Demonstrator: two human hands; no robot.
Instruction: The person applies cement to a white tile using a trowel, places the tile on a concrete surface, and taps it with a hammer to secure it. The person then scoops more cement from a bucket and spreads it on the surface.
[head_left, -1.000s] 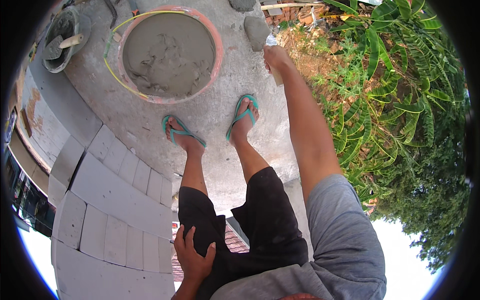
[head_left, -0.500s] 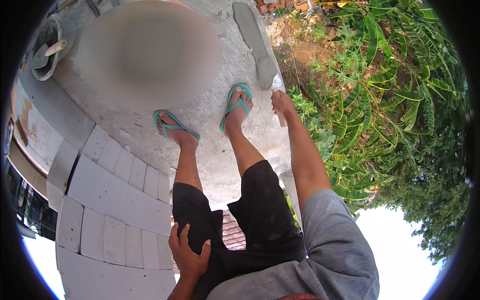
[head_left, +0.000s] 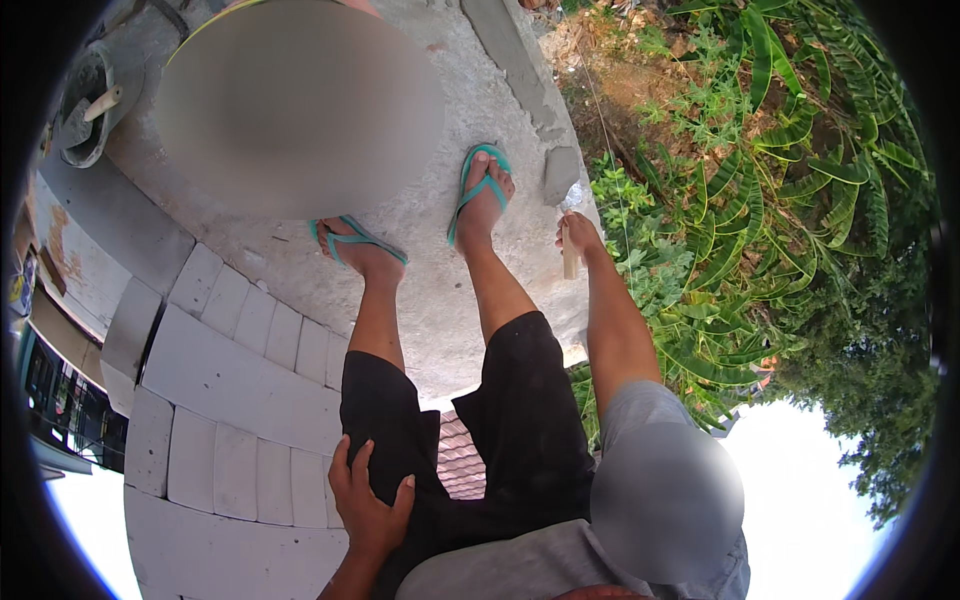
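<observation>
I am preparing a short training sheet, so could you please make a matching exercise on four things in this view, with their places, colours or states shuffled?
Things:
1. left hand
2. right hand
3. flip-flops
4. bucket

Places, colours or states:
A. turquoise
B. at the upper left, with a trowel inside
C. resting on the black shorts
D. gripping a pale handle

Pairs: 1-C; 2-D; 3-A; 4-B
</observation>
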